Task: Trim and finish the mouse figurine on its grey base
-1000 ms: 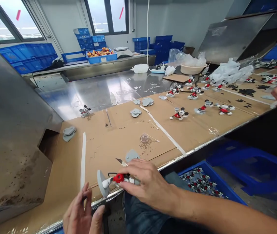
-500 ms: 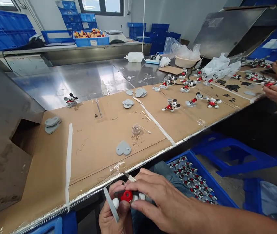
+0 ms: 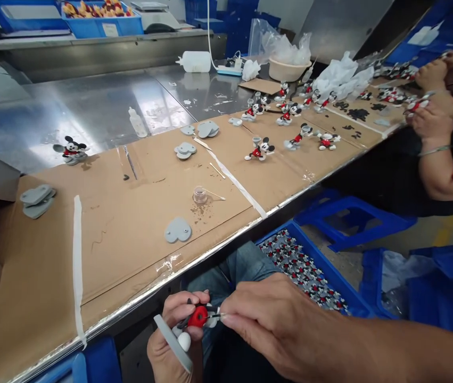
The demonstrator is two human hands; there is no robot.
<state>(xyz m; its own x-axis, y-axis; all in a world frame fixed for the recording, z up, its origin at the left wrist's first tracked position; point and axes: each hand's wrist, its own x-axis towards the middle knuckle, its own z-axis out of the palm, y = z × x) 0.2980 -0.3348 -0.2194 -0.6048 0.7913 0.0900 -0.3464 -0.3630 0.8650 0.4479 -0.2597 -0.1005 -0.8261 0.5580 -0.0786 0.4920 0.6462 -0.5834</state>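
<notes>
Low in front of the table edge, my left hand is closed around a small mouse figurine. Its red body, with a dark hole, faces up, and a white round foot sits against a grey flat base. My right hand pinches a craft knife, its thin tip at the red body beside the hole. Fingers hide most of the handle. The figurine's head is largely covered by my left fingers. A grey heart-shaped base lies on the cardboard nearby.
A small clear pot with a cotton swab stands on the cardboard. More figurines and grey bases are spread about. Below the table is a blue crate of figurines. At right, a co-worker's hands hold a figurine.
The knife blade has turned from pointing up above my right hand to pointing at the red body. My right hand has drawn back slightly from the figurine. The view has shifted right and down.
</notes>
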